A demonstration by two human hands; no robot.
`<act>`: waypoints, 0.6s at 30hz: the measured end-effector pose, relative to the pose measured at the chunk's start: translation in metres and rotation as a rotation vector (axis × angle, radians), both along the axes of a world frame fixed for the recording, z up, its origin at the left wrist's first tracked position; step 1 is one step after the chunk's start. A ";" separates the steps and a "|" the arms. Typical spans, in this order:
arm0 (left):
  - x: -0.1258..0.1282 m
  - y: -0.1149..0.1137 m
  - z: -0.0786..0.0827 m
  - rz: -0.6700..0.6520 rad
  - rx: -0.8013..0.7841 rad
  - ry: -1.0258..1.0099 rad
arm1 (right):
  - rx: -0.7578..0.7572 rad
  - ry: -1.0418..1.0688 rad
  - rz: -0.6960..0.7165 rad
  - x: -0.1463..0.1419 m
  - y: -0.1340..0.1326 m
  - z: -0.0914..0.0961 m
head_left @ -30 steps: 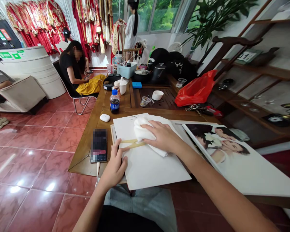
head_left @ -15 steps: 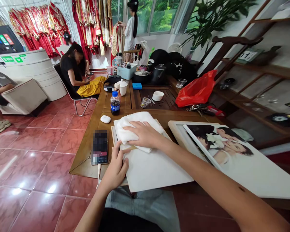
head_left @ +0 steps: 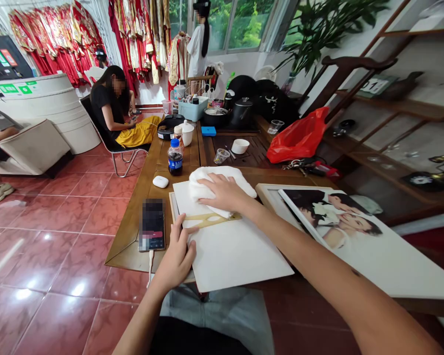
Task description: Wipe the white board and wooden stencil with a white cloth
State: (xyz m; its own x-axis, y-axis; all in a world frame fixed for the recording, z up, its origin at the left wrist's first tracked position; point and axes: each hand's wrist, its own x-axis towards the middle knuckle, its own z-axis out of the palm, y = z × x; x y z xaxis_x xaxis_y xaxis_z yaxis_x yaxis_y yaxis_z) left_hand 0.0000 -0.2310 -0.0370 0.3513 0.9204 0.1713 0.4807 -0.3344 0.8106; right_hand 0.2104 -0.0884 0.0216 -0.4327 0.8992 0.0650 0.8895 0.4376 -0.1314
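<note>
The right hand (head_left: 225, 193), flat and pressing the cloth (head_left: 218, 180), has slid to the board's (head_left: 233, 251) far edge, baring the ruler (head_left: 210, 220); the left hand (head_left: 177, 254), fingers spread, steadies the board's left edge.

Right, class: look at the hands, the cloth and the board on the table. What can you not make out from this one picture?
Head view:
- White board under the white cloth: covered by the cloth and the right hand.
- Right hand's palm: faces down, so its grip is hidden.
- Phone screen: blurred.
- White board's near left corner: hidden by the left hand.
- Large photo print: its near right corner is cut off by the right forearm.
</note>
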 end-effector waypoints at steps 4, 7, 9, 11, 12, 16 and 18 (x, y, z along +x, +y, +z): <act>-0.001 0.001 0.001 0.004 -0.010 0.010 | -0.009 0.025 0.098 -0.033 0.004 0.002; -0.001 0.002 0.000 0.003 -0.007 0.015 | -0.011 0.042 0.152 -0.050 0.005 0.002; -0.001 0.002 -0.001 0.001 -0.002 0.014 | -0.011 0.046 0.169 -0.054 0.005 0.001; -0.002 0.002 -0.001 0.003 0.000 0.009 | -0.011 0.045 0.171 -0.051 0.006 -0.001; -0.002 0.002 -0.001 0.004 0.000 0.005 | -0.011 0.042 0.166 -0.047 0.007 -0.001; -0.001 0.001 0.000 0.007 -0.004 -0.007 | -0.002 0.023 0.102 -0.016 0.009 -0.005; 0.000 0.002 -0.001 0.002 -0.003 -0.012 | 0.003 0.014 0.050 0.003 0.009 -0.006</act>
